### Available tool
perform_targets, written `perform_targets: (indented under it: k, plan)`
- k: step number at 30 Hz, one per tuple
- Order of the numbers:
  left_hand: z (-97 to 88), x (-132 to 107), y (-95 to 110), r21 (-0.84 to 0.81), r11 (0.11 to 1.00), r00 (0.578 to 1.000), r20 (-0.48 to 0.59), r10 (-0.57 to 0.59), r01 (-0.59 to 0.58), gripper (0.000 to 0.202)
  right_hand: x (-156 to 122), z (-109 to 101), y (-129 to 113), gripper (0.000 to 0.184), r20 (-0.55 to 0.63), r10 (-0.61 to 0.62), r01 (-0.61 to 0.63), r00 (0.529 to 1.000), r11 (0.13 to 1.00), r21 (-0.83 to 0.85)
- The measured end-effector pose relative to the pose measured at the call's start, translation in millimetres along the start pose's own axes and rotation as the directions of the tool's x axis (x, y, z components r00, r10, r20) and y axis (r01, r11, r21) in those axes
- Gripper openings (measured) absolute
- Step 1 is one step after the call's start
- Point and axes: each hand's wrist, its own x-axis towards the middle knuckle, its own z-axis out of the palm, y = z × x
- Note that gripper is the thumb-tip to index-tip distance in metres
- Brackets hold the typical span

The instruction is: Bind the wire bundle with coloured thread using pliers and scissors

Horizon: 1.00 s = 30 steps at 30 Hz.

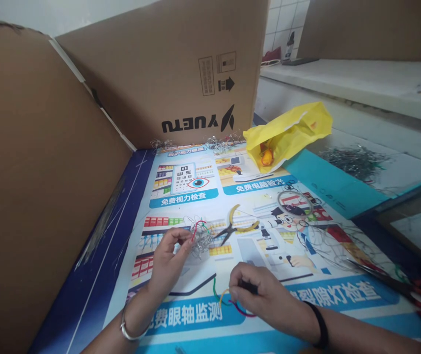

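My left hand (171, 258), wearing a silver bangle, pinches a thin red wire (196, 228) between thumb and fingertips. It sits over a tangle of fine silvery wire (202, 244) on the printed sheet; a bit of green shows beside it. My right hand (260, 295) is curled shut on a few thin coloured wires. From its fingers stick out a green wire (215, 289), a yellow wire (222, 296) and a red wire (242, 310). Beyond both hands lie pliers (232, 227) with yellow handles, spread apart and untouched.
Cardboard panels (158, 69) stand left and behind. A yellow bag (294, 130) with something orange inside lies at the back. Scissors (398, 282) rest at right near loose wire loops (333, 250). A wire heap (357, 161) lies beyond a teal strip (335, 187).
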Motion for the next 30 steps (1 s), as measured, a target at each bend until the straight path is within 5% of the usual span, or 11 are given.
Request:
perform_targets:
  k: [4, 9, 16, 22, 26, 30]
  plan:
    - [0.3, 0.2, -0.7, 0.053, 0.997, 0.999, 0.006, 0.047, -0.047, 0.009, 4.4, -2.4, -0.3, 0.004, -0.045, 0.029, -0.026, 0.999, 0.996, 0.083]
    - [0.4, 1.6, -1.1, 0.105, 0.99, 0.995, 0.032, 0.089, -0.092, 0.01, 8.0, -4.4, 3.4, 0.021, -0.063, 0.069, -0.054, 0.996, 0.977, 0.207]
    - [0.2, 6.5, 6.5, 0.204, 0.955, 0.976, 0.053, 0.209, -0.216, 0.007, 8.1, -4.5, 6.3, 0.019, -0.077, 0.081, -0.063, 0.994, 0.975, 0.213]
    - [4.5, 5.3, 14.8, 0.206, 0.97, 0.99, -0.031, 0.137, -0.128, 0.006, 9.3, -4.6, 1.6, 0.014, -0.061, 0.08, -0.069, 0.995, 0.986, 0.154]
    - [6.4, 3.5, 14.4, 0.106, 0.994, 1.0, 0.005, 0.007, -0.008, 0.008, 13.0, -6.4, -2.5, 0.013, -0.055, 0.1, -0.088, 0.993, 0.979, 0.185]
    - [8.2, 1.4, 14.3, -0.051, 0.987, 0.988, 0.024, -0.15, 0.151, 0.012, 21.1, -8.5, -8.9, 0.016, -0.101, 0.067, -0.064, 0.993, 0.997, 0.04]
